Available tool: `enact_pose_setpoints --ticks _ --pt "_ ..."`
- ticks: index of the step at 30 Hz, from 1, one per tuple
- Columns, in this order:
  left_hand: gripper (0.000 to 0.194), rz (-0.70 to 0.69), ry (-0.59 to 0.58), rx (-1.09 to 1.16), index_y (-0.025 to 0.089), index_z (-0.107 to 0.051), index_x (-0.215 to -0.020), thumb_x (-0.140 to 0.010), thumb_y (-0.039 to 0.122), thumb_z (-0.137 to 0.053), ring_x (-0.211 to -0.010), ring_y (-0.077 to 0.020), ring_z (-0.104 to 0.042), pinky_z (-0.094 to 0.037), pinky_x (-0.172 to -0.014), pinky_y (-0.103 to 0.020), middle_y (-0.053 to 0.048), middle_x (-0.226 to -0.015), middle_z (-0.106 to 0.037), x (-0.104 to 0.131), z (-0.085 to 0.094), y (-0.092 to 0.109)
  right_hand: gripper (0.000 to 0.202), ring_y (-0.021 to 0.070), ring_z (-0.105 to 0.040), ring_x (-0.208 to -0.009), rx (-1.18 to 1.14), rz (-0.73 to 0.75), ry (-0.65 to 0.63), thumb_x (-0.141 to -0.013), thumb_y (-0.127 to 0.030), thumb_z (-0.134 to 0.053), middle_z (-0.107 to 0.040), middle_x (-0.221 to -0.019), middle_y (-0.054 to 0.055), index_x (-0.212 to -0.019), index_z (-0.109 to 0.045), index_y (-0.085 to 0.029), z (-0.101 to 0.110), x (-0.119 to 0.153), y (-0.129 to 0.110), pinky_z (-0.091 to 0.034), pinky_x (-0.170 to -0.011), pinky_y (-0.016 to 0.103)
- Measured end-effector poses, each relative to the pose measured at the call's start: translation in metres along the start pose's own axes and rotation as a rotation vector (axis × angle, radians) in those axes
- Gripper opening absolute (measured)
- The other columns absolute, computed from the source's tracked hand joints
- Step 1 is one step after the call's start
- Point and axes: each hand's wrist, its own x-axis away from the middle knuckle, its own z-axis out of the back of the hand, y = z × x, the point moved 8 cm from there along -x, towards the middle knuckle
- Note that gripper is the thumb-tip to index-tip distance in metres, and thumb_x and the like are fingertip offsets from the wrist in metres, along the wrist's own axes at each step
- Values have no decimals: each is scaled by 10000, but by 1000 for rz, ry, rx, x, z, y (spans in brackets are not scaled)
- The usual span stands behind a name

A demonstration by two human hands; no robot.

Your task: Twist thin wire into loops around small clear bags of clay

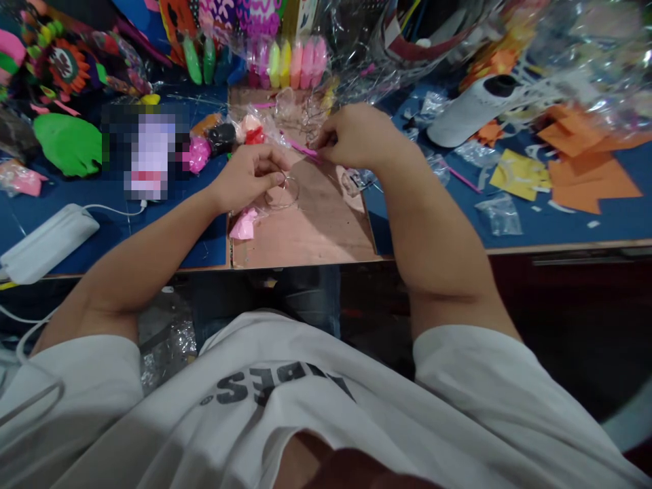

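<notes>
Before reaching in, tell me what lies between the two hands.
In the head view, between left hand and right hand lie the wooden board, a wire ring at the left and a magenta stick nearer the right.

Dark lettering (275,386) ending "ES", upside down, on white shirt (244,435), other letters unclear

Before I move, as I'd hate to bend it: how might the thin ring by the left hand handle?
The ring is probably light, its wire being so thin. It may flex if squeezed, since its middle is open.
</notes>
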Motion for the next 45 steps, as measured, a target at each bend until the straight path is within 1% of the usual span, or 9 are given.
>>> enact_pose_setpoints --ticks 3,9,15,20,23,27,33,39,45 --pt "203 -10 1 14 178 -789 -1112 -978 59 -884 -1047 -242 -882 -705 -1025 -378 -59 -970 -850 0 1 3 305 436 -795 -1234 199 -68 -9 -1052 -218 -716 -877 -1374 232 -1284 -912 -191 2 8 -4 -582 -955 504" --pt "181 -9 23 26 182 -791 -1072 -970 77 -899 -1022 -246 -880 -696 -999 -385 -56 -949 -843 -3 6 -1 324 429 -792 -1245 243 -144 -22 -1083 -122 -668 -825 -1397 350 -1349 -846 -68 6 19 -13 -560 -975 498" --pt "221 -77 11 69 177 -814 -1041 -935 221 -1003 -1035 -280 -874 -689 -993 -413 -88 -974 -848 -8 9 -5 239 408 -781 -1246 227 -107 -43 -1023 -139 -765 -835 -1403 312 -1239 -859 -94 1 13 -10 -565 -1014 501" --pt "241 -118 25 86 203 -835 -1035 -914 281 -1029 -1021 -279 -869 -683 -967 -411 -82 -985 -852 -10 13 -7 97 283 -726 -975 102 -1 73 -980 -179 -786 -884 -1099 136 -1001 -873 -217 13 6 10 -478 -845 399" --pt "270 -173 47 123 222 -846 -1036 -926 374 -1040 -971 -260 -863 -681 -933 -405 -78 -989 -855 -12 17 -6 216 280 -737 -984 47 25 212 -1007 -124 -728 -895 -1109 151 -1118 -909 -162 29 7 24 -452 -836 387" --pt "248 -220 80 181 244 -863 -1051 -949 391 -1035 -924 -243 -855 -684 -902 -403 -58 -965 -845 -15 24 -4 251 246 -769 -979 6 70 257 -1043 -106 -711 -904 -1140 180 -1188 -912 -68 37 7 28 -484 -852 335" --pt "150 -148 116 170 237 -842 -1014 -983 278 -984 -910 -219 -850 -691 -931 -377 -32 -905 -807 -16 26 -8 318 296 -808 -1054 -3 45 275 -1062 -76 -651 -899 -1246 234 -1264 -889 -19 34 5 23 -503 -855 358" --pt "220 -113 136 139 251 -817 -1008 -962 400 -972 -897 -233 -846 -684 -892 -394 -29 -906 -816 -13 27 -7 308 328 -808 -1218 31 4 211 -1133 -181 -644 -894 -1353 153 -1323 -885 -198 25 6 18 -586 -1007 412" --pt "251 -92 148 155 336 -815 -1014 -889 484 -974 -959 -293 -835 -697 -936 -524 -27 -944 -849 -9 25 -3 412 449 -751 -1389 108 -162 192 -1082 -116 -589 -818 -1494 281 -1366 -885 -155 41 24 35 -544 -1094 569"
